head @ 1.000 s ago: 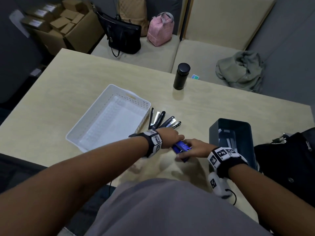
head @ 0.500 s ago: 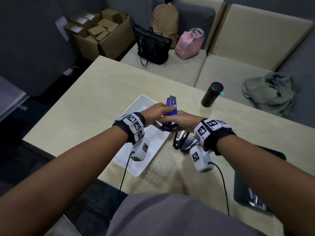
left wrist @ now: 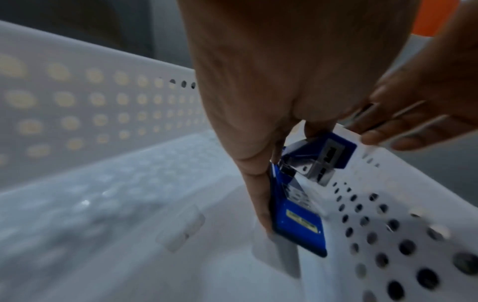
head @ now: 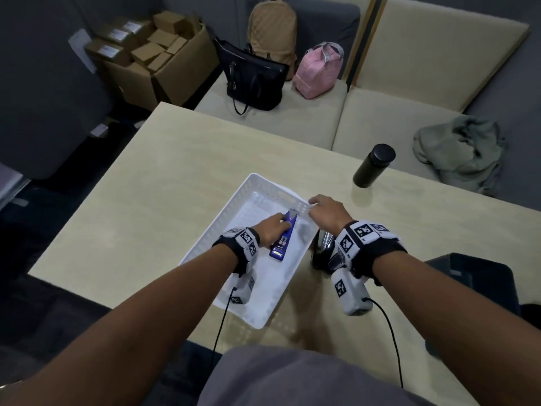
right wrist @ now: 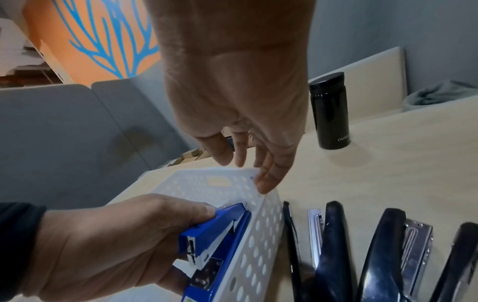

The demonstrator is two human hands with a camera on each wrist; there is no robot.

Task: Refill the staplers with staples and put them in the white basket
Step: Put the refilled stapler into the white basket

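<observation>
Pale wood table (head: 152, 200), beige sofa (head: 316, 118), cardboard boxes (head: 146, 57)

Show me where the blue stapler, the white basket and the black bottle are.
blue stapler (head: 282, 241): head view, top of its body.
white basket (head: 205, 241): head view, left wall.
black bottle (right wrist: 329, 114): right wrist view, side.

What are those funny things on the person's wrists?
Both arms are bare. Each wrist wears a black band carrying white blocks printed with black square-patterned markers. Under each wrist hangs a small white box-shaped unit with the same markers, and a thin black cable trails from it toward the body. No gloves or rings are visible.
</observation>
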